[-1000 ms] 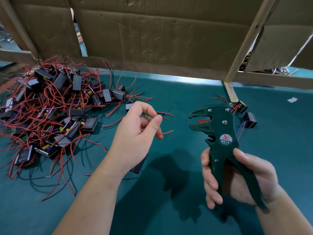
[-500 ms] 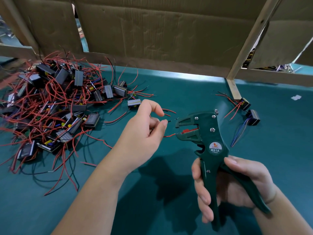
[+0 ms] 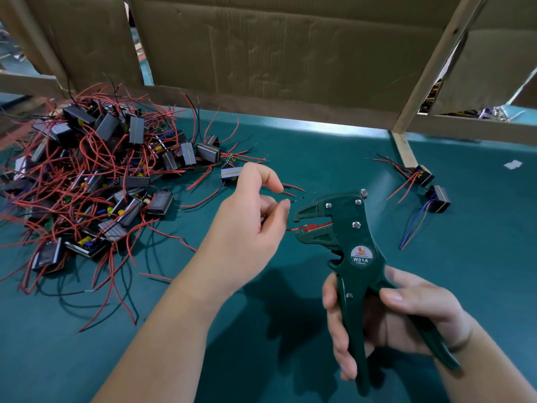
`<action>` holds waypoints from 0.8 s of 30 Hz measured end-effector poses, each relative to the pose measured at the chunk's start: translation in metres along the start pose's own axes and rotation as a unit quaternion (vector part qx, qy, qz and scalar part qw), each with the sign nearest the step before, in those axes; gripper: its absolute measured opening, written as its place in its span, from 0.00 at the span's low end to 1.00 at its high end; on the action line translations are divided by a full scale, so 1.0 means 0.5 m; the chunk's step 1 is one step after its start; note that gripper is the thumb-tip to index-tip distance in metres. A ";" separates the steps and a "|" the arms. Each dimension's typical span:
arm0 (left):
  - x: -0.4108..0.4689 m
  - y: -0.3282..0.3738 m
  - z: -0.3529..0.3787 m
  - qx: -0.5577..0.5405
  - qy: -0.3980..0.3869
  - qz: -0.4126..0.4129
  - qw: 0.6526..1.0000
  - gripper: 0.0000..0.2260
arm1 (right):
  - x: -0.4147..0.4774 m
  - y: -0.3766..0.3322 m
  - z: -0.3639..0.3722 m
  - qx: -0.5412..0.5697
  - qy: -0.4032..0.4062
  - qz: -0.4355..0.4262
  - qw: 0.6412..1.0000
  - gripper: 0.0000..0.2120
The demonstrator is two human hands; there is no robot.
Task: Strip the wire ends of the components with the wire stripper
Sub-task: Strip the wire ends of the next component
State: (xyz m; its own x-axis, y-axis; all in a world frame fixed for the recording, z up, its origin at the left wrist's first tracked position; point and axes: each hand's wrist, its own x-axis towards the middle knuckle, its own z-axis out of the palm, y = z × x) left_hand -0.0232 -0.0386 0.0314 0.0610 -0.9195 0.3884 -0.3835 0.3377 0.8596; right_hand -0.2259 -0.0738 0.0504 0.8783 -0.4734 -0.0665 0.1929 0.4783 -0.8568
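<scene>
My right hand grips the handles of a green wire stripper marked W01A, held upright with its jaws facing left. My left hand pinches a thin red wire between thumb and fingers. The wire's end lies inside the stripper's open jaws, against the red stop. The component that the wire belongs to is hidden behind my left hand. A second wire with a dark tip sticks out above my left fingers.
A large heap of black components with tangled red wires covers the left of the green mat. Two components with red and blue wires lie at the right. Cardboard walls and a wooden post close the back.
The stripper moved left toward my left hand, and the red wire's end went from free in the air to inside the jaws. The view shifted slightly.
</scene>
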 end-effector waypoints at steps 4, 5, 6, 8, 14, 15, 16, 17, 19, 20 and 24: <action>0.000 0.002 0.000 0.000 0.009 0.002 1.000 0.10 | -0.049 0.096 -0.029 0.012 -0.102 0.069 0.992 0.19; 0.000 0.003 -0.001 -0.002 0.008 0.002 1.000 0.09 | -0.050 0.094 -0.028 0.023 -0.091 0.059 0.994 0.19; 0.001 0.004 -0.001 -0.004 0.007 0.001 1.000 0.08 | -0.044 0.078 -0.034 0.033 -0.089 0.066 0.993 0.19; 0.000 0.007 -0.002 -0.013 0.004 0.001 1.000 0.08 | -0.047 0.073 -0.031 0.026 -0.078 0.071 0.994 0.18; -0.001 0.014 -0.005 -0.014 -0.004 -0.005 1.000 0.07 | -0.046 0.078 -0.025 0.049 -0.093 0.057 0.993 0.18; -0.002 0.017 -0.006 -0.015 -0.009 -0.007 1.000 0.07 | -0.046 0.078 -0.022 0.049 -0.087 0.056 0.993 0.18; -0.002 0.020 -0.007 -0.027 -0.017 -0.016 0.999 0.06 | -0.046 0.079 -0.023 0.045 -0.082 0.050 0.994 0.18; -0.003 0.022 -0.008 -0.052 -0.029 -0.035 0.998 0.05 | -0.045 0.079 -0.025 0.047 -0.088 0.047 0.994 0.18; -0.003 0.027 -0.012 -0.140 -0.059 -0.086 0.985 0.03 | -0.047 0.077 -0.032 0.050 -0.092 0.047 0.993 0.18; -0.003 0.029 -0.014 -0.174 -0.073 -0.098 0.977 0.03 | -0.048 0.076 -0.032 0.049 -0.090 0.046 0.994 0.18; -0.004 0.028 -0.012 -0.135 -0.070 -0.056 0.987 0.02 | -0.050 0.076 -0.037 0.064 -0.093 0.034 0.993 0.18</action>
State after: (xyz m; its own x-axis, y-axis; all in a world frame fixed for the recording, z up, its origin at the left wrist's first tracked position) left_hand -0.0235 -0.0307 0.0448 -0.0455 -0.9666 0.2523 -0.1217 0.2561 0.9590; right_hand -0.2486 -0.0574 0.0102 0.9545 -0.2979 -0.0159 0.1743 0.6001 -0.7807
